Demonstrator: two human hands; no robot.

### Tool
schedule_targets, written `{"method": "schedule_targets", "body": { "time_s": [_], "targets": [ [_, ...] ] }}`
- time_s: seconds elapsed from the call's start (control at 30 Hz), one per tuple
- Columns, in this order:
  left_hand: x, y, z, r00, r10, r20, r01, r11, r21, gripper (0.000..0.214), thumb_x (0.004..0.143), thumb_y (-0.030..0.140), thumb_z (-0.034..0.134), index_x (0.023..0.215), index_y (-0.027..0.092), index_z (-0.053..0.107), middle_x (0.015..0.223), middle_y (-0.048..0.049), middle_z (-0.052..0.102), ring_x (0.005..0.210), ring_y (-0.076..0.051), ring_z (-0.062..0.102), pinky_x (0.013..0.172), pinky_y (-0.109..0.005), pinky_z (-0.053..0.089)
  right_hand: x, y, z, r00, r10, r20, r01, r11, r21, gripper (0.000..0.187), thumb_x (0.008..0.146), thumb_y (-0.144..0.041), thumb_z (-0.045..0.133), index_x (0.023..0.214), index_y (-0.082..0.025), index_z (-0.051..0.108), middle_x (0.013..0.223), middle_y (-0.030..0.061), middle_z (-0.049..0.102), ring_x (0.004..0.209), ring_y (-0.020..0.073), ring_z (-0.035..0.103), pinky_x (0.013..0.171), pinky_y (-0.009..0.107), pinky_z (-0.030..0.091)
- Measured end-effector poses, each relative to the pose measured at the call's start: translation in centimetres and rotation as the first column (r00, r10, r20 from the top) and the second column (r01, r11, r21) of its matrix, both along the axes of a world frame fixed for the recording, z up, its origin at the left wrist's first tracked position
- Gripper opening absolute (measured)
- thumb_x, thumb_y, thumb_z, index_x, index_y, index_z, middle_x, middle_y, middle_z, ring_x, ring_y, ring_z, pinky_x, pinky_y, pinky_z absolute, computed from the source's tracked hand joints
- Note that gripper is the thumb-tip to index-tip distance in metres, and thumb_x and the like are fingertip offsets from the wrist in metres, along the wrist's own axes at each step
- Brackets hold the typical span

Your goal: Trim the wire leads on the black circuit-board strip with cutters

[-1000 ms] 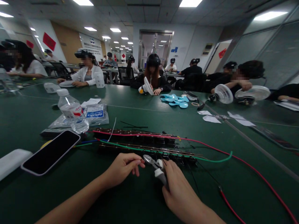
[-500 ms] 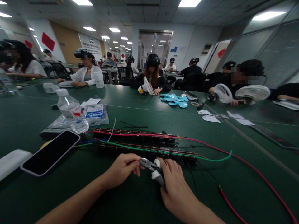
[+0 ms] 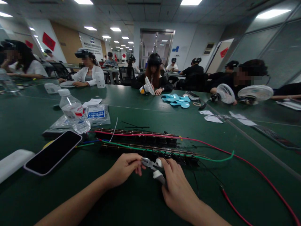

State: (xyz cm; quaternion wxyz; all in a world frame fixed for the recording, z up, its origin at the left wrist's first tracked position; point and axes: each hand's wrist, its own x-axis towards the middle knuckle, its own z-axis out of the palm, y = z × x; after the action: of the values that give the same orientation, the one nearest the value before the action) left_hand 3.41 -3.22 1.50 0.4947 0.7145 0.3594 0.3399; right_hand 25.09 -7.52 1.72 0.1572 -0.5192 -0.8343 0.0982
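Observation:
My right hand is wrapped around the grey and white handles of a pair of pliers, whose jaws point left. At the jaw tips, the thumb and fingers of my left hand are pinched together; what they hold is too small to make out. Just beyond both hands lie two long black strips with copper-coloured lines, the nearer strip and the farther strip. A green wire runs along the nearer one and a red wire along the farther one. A pale cable tie sticks up near their left ends.
To the left are a phone, a white object, a water bottle and a plastic packet. Another red wire end lies at right. Across the table are light-blue fan blades, papers and several people handling fans.
Both hands and the pliers hold almost the same pose. The whole view has shifted very slightly; no object has visibly been moved.

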Motion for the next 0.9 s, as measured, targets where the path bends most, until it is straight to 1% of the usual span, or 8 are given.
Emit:
{"method": "schedule_targets", "body": {
  "time_s": [0.13,0.23,0.43,0.57,0.7,0.9],
  "targets": [
    [0.02,0.04,-0.23,1.000,0.001,0.012,0.000,1.000,-0.008,0.020,0.087,0.016,0.043,0.082,0.011,0.062,0.072,-0.0030,0.062,0.060,-0.010,0.058,0.057,-0.022,0.046,-0.05,0.24,-0.17,1.000,0.010,-0.007,-0.010,1.000,0.016,0.066,0.061,-0.002,0.043,0.126,-0.013,0.033,0.115,0.0132,0.040,0.105,0.0250,0.038,0.092,0.042,0.035],
    [0.01,0.08,-0.36,1.000,-0.004,0.021,0.004,1.000,-0.015,0.021,0.088,0.017,0.042,0.083,0.011,0.062,0.073,-0.0033,0.063,0.060,-0.010,0.058,0.057,-0.022,0.046,-0.02,0.30,-0.22,1.000,0.015,-0.009,-0.015,1.000,0.023,0.065,0.063,-0.003,0.043,0.126,-0.014,0.033,0.114,0.0132,0.041,0.101,0.0244,0.040,0.088,0.042,0.037],
    [0.09,-0.03,-0.02,0.999,-0.003,0.032,0.004,0.999,-0.045,0.021,0.088,0.017,0.042,0.084,0.010,0.061,0.075,-0.0041,0.063,0.060,-0.010,0.058,0.057,-0.022,0.046,0.02,0.19,-0.03,1.000,0.013,-0.015,-0.012,0.999,0.043,0.064,0.063,-0.003,0.043,0.126,-0.014,0.034,0.112,0.0135,0.042,0.099,0.0239,0.041,0.087,0.041,0.038],
    [0.03,-0.01,-0.12,0.999,-0.011,0.030,0.013,0.999,-0.045,0.021,0.088,0.018,0.043,0.083,0.010,0.062,0.076,-0.0043,0.064,0.060,-0.010,0.058,0.057,-0.023,0.046,-0.03,0.21,0.02,1.000,0.013,-0.010,-0.012,0.999,0.050,0.063,0.063,-0.004,0.044,0.125,-0.014,0.035,0.111,0.0131,0.043,0.098,0.0236,0.042,0.087,0.041,0.038],
    [-0.06,0.05,-0.30,0.999,-0.015,0.030,0.016,0.999,-0.033,0.021,0.088,0.018,0.043,0.083,0.010,0.062,0.074,-0.0038,0.063,0.060,-0.010,0.058,0.057,-0.022,0.046,0.01,0.35,-0.14,1.000,0.012,0.008,-0.013,0.999,0.045,0.062,0.064,-0.005,0.044,0.124,-0.013,0.035,0.111,0.0132,0.043,0.098,0.0241,0.041,0.087,0.041,0.038],
    [0.07,-0.05,-0.05,1.000,-0.007,0.015,0.007,0.999,-0.042,0.021,0.087,0.016,0.043,0.083,0.010,0.062,0.071,-0.0035,0.063,0.060,-0.010,0.058,0.057,-0.022,0.046,0.07,0.42,-0.34,1.000,0.009,0.022,-0.010,0.999,0.046,0.059,0.065,-0.005,0.044,0.123,-0.012,0.036,0.110,0.0134,0.043,0.098,0.0242,0.041,0.087,0.041,0.038]
  ]
}}
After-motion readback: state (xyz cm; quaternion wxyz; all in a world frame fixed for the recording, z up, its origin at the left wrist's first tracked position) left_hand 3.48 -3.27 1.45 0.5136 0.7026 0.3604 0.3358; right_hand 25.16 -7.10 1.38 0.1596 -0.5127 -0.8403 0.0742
